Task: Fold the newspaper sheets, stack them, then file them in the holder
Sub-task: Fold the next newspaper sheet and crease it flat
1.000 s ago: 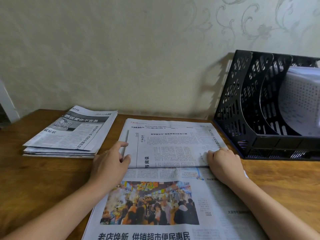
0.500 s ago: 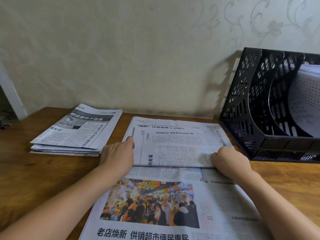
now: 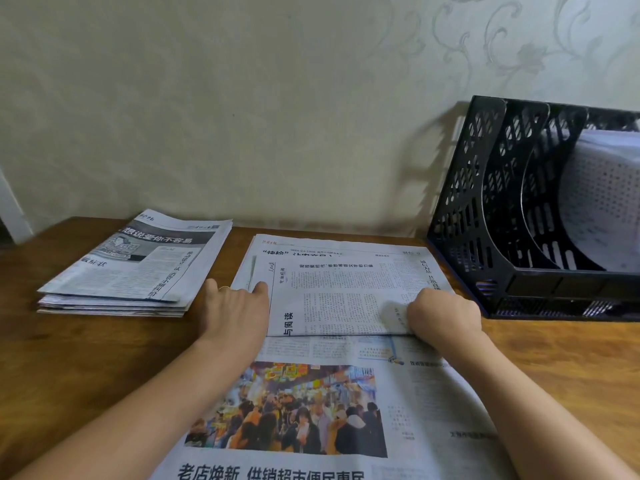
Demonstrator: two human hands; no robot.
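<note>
Your left hand (image 3: 239,311) presses flat on the newspaper (image 3: 332,299); your right hand (image 3: 445,315) pinches its folded edge beside the holder (image 3: 485,216).

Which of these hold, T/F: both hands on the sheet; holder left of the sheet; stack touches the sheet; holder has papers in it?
1. Both hands are on the sheet. True: left hand and right hand rest on the sheet.
2. The holder is left of the sheet. False: the holder stands to its right.
3. The stack touches the sheet. False: the stack lies apart, table showing between.
4. The holder has papers in it. True: papers stand inside.
</note>
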